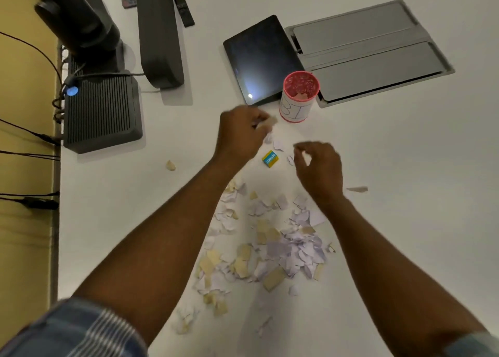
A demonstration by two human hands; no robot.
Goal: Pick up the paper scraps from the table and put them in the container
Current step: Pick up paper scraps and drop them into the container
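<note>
Gathering scraps beside the red container

Head view: left hand (240, 135) raised over the white table (405, 194), fingers curled, pinching a pale paper scrap (271, 121) near the container (299, 96). Container upright, red rim, scraps visible inside, just in front of a dark tablet (262, 57). Right hand (318, 167) hovers with fingers loosely curled toward the thumb; motion blur, cannot tell if it holds anything. Small yellow-and-blue eraser (270, 159) lies between the hands. Main pile of paper scraps (270, 246), white and tan, sits on the table between the forearms, nearer the person. Stray scraps lie off to either side.
</note>
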